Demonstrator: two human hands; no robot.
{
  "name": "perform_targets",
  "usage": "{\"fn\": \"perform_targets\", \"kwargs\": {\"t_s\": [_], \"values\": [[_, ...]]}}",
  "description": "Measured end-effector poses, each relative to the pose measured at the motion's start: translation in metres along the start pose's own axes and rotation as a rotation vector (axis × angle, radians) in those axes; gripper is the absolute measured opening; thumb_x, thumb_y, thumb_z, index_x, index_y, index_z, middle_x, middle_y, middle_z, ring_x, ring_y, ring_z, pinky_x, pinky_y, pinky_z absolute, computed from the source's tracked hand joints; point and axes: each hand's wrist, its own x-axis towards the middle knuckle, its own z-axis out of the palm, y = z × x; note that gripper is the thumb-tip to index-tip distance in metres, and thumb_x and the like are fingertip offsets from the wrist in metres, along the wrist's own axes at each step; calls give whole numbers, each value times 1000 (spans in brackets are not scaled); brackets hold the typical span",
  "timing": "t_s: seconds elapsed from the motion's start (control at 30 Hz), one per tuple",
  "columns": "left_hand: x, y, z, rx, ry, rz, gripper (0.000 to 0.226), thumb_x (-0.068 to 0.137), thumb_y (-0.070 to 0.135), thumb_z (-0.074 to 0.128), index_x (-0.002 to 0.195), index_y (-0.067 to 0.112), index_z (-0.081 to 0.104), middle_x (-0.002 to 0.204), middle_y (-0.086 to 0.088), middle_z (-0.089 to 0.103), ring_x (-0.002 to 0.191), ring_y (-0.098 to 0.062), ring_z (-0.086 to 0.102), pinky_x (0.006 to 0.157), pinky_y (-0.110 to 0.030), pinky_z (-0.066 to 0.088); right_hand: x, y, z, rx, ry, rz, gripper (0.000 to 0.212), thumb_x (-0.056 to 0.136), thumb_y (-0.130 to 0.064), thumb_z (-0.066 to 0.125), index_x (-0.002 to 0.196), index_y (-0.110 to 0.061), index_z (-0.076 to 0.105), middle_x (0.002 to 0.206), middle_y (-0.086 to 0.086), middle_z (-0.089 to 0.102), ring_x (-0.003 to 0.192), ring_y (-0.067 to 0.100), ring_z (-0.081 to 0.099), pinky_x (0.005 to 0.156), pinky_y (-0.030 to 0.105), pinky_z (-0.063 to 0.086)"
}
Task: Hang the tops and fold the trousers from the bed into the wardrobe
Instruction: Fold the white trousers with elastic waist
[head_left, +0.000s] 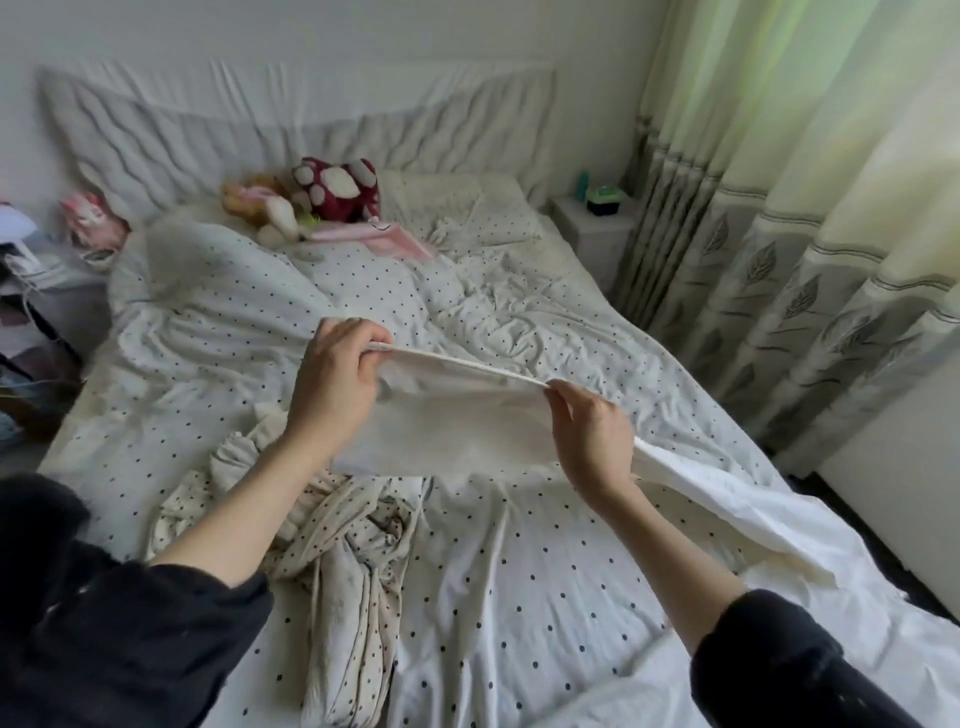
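Both hands are up over the middle of the bed, holding a white garment stretched between them by its top edge. On my feed the left hand has its fingers curled over the left end of that edge, with its back toward me, so I cannot see the fingertips under the cloth. The right hand pinches the other end between thumb and fingers, wrist bent back, and the forearm runs down to a dark sleeve at the lower right. The left forearm comes in from the lower left, out of another dark sleeve that is cut off by the frame. I cannot tell whether the garment is a top or trousers: its body hangs as a flat pale panel, and a long part trails off behind the right wrist across the bed toward the right edge. Below the hands lies a crumpled dotted garment, hard to separate from the dotted bedding under it. Near the headboard sit several soft toys, blurred. A bedside table stands beside the curtain; the small items on it are too small to name. The clutter at the left edge is cut off.
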Motion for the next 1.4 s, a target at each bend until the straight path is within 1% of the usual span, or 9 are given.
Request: {"fn": "perform_targets", "kwargs": {"t_s": [0.1,0.2,0.4,0.5,0.7,0.87,1.03,1.27,1.4], "values": [[18,10,-9,117,131,258,17,80,-6,52,82,5,64,85,-5,66,88,-23,46,74,-34,37,3,-4,-12,53,156,-14,17,86,-21,61,87,-12,75,68,4,72,54,20,65,49,28,51],[-13,-15,-10,145,71,245,11,81,0,57,83,5,66,85,-6,68,89,-23,49,74,-33,39,-28,-5,-9,112,27,-98,16,85,-20,62,91,-14,75,79,3,74,64,19,69,53,34,56],[-144,-110,-1,322,-352,57,33,50,-15,81,69,10,72,84,-4,71,90,-18,50,69,-43,51,-134,-1,43,31,-1023,-87,31,96,-24,48,125,-18,58,134,2,55,124,21,50,101,36,41],[-183,-135,2,395,-497,-43,38,46,-15,83,63,18,74,83,1,71,84,-25,60,67,-41,52,-168,-3,52,-64,-1252,-77,50,97,-28,47,145,-23,33,155,-3,24,141,16,25,114,37,21],[-198,-140,8,429,-440,-127,38,49,-15,79,69,17,76,86,2,72,87,-17,47,66,-37,48,-182,4,59,-44,-1192,-39,49,98,-30,43,145,-30,30,157,-4,18,144,14,17,117,37,18],[-236,-123,18,588,-682,-336,48,87,0,49,127,25,58,137,4,50,123,-20,39,94,-32,34,-208,14,43,-83,-1174,11,53,99,-34,41,149,-27,22,159,-1,5,146,15,6,119,35,11],[-260,-82,44,334,-591,-177,34,67,-5,69,98,10,71,93,-6,65,85,-32,60,67,-42,50,-248,47,4,-159,-1104,132,48,101,-35,34,148,-29,23,159,-3,6,146,14,2,118,37,4],[-301,27,108,31,-1009,-202,35,96,36,45,127,22,53,120,6,55,115,-14,50,89,-27,37,-291,103,-61,-214,-918,291,50,100,-25,40,147,-22,27,158,1,13,146,18,9,116,37,13],[-326,57,130,116,-1046,-259,20,97,30,46,96,14,58,104,-2,62,101,-23,57,69,-30,32,-316,145,-99,-274,-950,410,55,99,-25,41,149,-20,20,158,6,11,146,21,10,115,37,18]]}}
